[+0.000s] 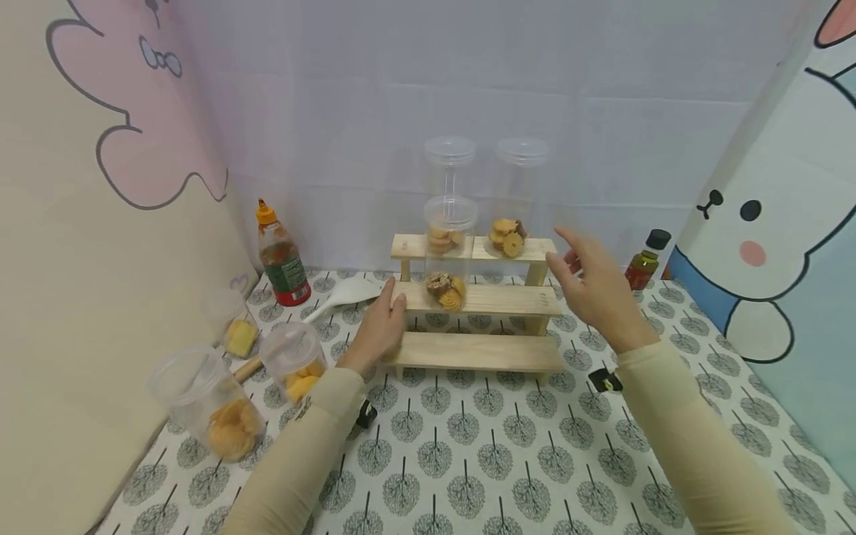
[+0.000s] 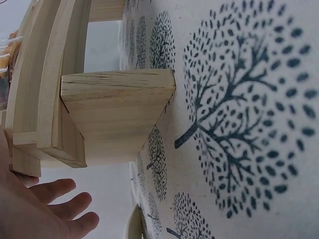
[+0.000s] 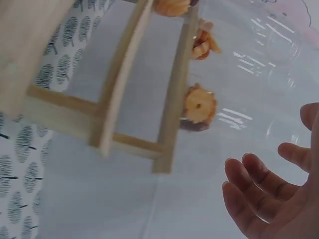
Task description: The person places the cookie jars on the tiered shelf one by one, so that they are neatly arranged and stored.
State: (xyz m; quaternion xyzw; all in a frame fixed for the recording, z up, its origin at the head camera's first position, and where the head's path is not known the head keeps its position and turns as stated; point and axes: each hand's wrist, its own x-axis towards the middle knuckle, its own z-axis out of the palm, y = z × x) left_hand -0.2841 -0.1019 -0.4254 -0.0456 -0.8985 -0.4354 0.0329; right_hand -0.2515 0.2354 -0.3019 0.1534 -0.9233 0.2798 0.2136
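Observation:
A three-tier wooden stand occupies the middle of the table. My left hand touches the left end of its middle shelf; in the left wrist view several of its fingers extend loosely beside the wood. On the middle shelf stands a clear lidded jar of cookies. Two more cookie jars are on the top shelf, a left one partly hidden by the middle jar and a right one. My right hand hovers just right of the top shelf, fingers apart, holding nothing.
At left, a large jar, a tilted jar and a smaller container hold baked pieces. A sauce bottle, a white utensil and a wooden handle are nearby. A dark-capped bottle stands back right.

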